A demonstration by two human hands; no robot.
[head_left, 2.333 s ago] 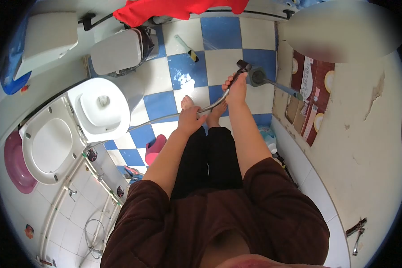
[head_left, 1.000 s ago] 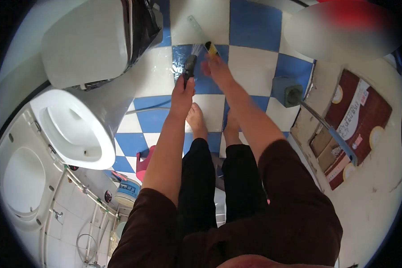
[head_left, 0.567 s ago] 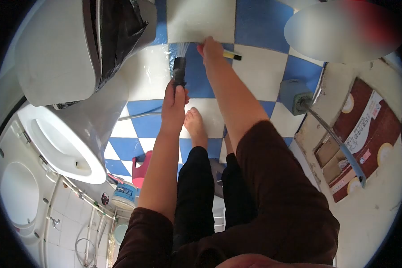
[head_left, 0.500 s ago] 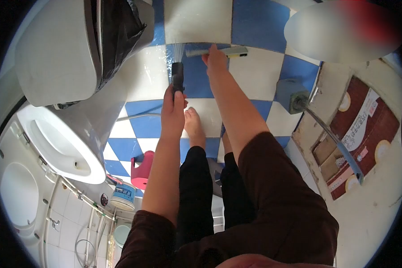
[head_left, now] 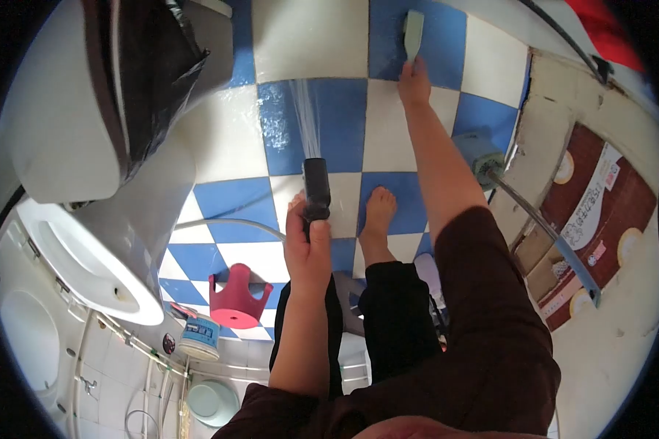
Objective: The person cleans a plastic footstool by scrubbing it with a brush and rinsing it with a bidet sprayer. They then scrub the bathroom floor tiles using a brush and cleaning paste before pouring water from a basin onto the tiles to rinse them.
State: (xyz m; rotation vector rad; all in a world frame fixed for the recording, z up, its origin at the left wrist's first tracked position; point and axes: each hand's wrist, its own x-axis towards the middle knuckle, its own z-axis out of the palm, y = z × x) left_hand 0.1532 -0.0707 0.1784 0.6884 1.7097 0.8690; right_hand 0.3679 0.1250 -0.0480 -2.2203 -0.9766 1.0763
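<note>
My left hand (head_left: 307, 252) is wrapped round a black shower head (head_left: 315, 183), which sprays thin jets of water away from me onto the blue and white floor tiles (head_left: 311, 124). A pale hose (head_left: 234, 222) runs from near this hand toward the toilet side. Farther out on the right, my right hand (head_left: 414, 84) is closed on the near end of a pale green scrub brush (head_left: 414, 35). The brush points away from me over a blue tile; whether its bristles touch the floor is hard to see.
At left stand a toilet (head_left: 99, 267) and a bin with a black bag (head_left: 157, 88). Behind my left arm is a pink stool (head_left: 238, 300). A blue-grey toilet-brush-like holder (head_left: 479, 157) with a long pole stands at right, beside a brown carton (head_left: 600, 212).
My right hand has swung right and outward with the brush, which now points away from me. The shower head has come nearer and slightly right, still spraying. My right foot has come into view.
</note>
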